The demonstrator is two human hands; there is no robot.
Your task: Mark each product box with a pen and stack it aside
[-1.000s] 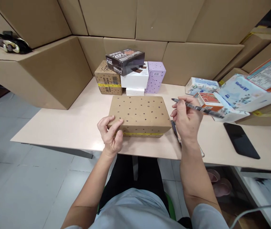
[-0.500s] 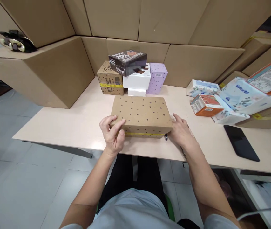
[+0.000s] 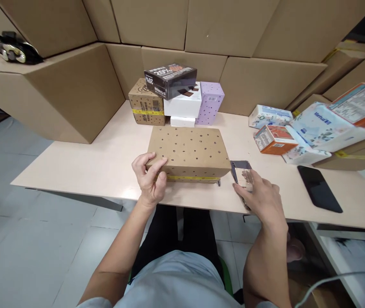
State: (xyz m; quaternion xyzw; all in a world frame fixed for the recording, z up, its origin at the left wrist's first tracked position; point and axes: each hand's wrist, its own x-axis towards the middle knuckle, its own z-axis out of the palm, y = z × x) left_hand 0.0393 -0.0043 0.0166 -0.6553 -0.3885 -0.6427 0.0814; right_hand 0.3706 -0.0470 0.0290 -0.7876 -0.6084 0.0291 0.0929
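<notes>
A brown cardboard box (image 3: 188,147) with small dark ring marks lies on the table in front of me, yellow tape along its front side. My left hand (image 3: 150,177) grips its left front corner, fingertips on top and the thumb by the front. Right of the box, my right hand (image 3: 262,192) has its thumb and fingers around a dark-edged object (image 3: 241,164) with a see-through middle; its kind is unclear. A small dark metal piece (image 3: 219,182) shows at the box's lower right corner, mostly hidden.
Behind stand a taped brown box (image 3: 146,105), a black box (image 3: 171,81) atop a white box (image 3: 184,105), and a purple box (image 3: 211,102). To the right are tissue packs (image 3: 323,126), an orange box (image 3: 275,140) and a phone (image 3: 319,188). Large cartons (image 3: 73,94) wall the table.
My right hand has left the box's right front corner and moved right, onto the dark-edged object, which now shows. My left hand stays on the box. The view has shifted slightly.
</notes>
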